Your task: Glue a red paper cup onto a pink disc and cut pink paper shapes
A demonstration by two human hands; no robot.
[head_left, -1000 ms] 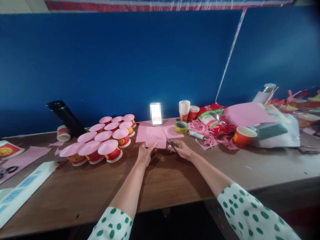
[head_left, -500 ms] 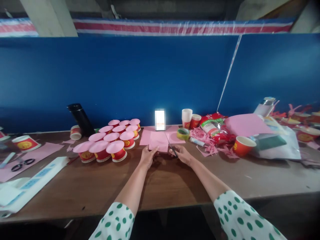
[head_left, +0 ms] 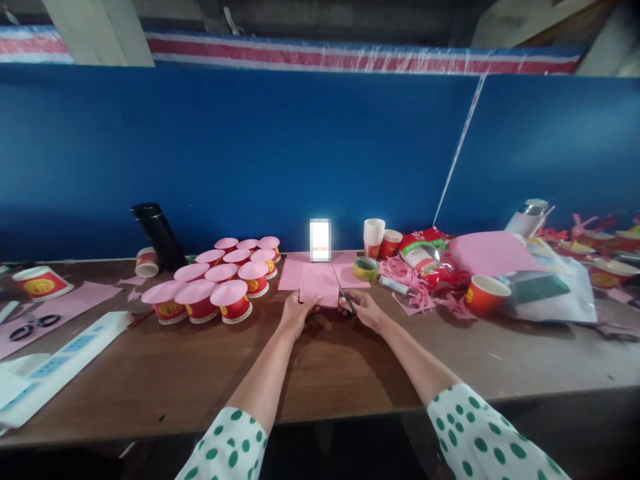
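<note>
My left hand (head_left: 299, 315) pinches the near left edge of a pink sheet of paper (head_left: 320, 285), thumb on top. In my right hand (head_left: 367, 309) is a pair of scissors (head_left: 349, 303), its dark handles wrapped by the fingers and its blades pointing away along the sheet's right edge. Whether the blades are apart is too small to tell. Beneath and behind lies a larger pink sheet (head_left: 290, 273) on the table. A roll of tape (head_left: 366, 269) rests on its right side.
Left stand several upturned red paper cups topped with pink discs (head_left: 229, 293), near a black flask (head_left: 159, 233) and a white power strip (head_left: 75, 363). Beyond the paper glows a blurred bright screen (head_left: 321, 240). Right are pink shreds (head_left: 400, 270), a red cup (head_left: 487, 295) and a plastic bag (head_left: 575, 287).
The view has shifted slightly, and the small pink sheet is turned a little to the right. Both hands keep their hold on the paper and scissors.
</note>
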